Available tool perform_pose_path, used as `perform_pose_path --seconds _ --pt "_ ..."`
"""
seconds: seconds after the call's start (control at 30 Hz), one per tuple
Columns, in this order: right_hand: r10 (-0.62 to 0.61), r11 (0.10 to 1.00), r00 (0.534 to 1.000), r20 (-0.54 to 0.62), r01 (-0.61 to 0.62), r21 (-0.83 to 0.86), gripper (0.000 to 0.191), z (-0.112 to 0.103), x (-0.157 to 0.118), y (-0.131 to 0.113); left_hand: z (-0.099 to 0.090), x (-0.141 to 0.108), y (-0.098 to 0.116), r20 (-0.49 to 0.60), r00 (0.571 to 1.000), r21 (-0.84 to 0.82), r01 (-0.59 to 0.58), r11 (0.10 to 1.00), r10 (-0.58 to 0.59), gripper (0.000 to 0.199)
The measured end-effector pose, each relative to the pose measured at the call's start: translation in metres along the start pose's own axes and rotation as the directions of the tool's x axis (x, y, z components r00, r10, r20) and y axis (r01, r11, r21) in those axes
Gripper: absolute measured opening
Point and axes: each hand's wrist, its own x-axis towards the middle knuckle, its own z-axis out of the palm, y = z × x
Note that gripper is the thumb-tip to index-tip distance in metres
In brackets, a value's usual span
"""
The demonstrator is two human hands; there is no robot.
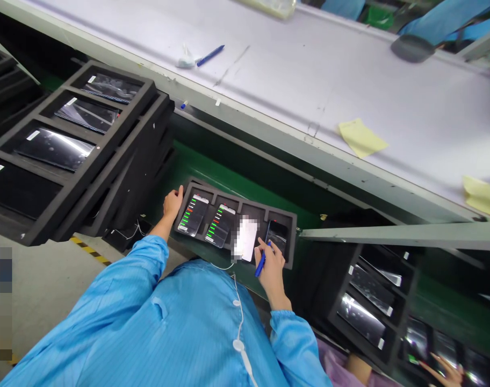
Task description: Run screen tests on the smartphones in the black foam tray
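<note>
A dark foam tray (234, 199) with four phones rests low in front of the person. My left hand (173, 202) grips the tray's left edge. Held in my right hand (271, 264) is a blue pen (261, 262), over the lower right part of the tray. The two left phones, one (193, 215) beside the other (221, 225), show lists of green and red text. A third phone (250, 240) has a bright white screen, partly pixelated. The rightmost phone (278, 234) is dark and partly covered by my right hand.
Stacked foam trays (103, 148) of phones stand at the left. The white bench (269, 64) above holds a pen (210, 55) and yellow notes (361, 137). A metal bar (382, 235) and more trays (402, 312) are at the right, with another person's hand (446, 371) at lower right.
</note>
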Motion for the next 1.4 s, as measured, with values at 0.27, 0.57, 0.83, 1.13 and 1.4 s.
perform_pose_path --seconds 0.27,0.57,0.83,1.13,1.4 --pt "-0.019 1.000 0.999 0.035 0.018 0.022 0.040 0.005 -0.012 -0.005 -0.003 -0.003 0.002 0.004 1.000 0.003 -0.013 1.000 0.013 0.068" --pt "-0.032 0.997 0.998 0.058 0.028 0.067 0.045 0.007 -0.015 -0.021 -0.004 -0.003 0.005 0.007 1.000 0.021 0.000 1.000 0.000 0.067" --pt "-0.005 0.995 1.000 0.025 0.002 0.099 0.042 -0.007 -0.023 -0.023 0.000 0.002 -0.002 -0.003 1.000 0.021 -0.023 1.000 0.023 0.069" --pt "-0.105 0.987 0.991 0.081 0.094 0.128 0.037 -0.010 -0.034 -0.034 -0.002 0.006 -0.015 -0.037 0.997 -0.101 -0.074 0.992 0.070 0.056" --pt "-0.110 0.990 0.993 0.043 0.106 0.095 0.036 0.003 -0.026 -0.021 -0.006 -0.077 -0.067 -0.295 0.954 -0.373 -0.064 0.926 -0.053 0.048"
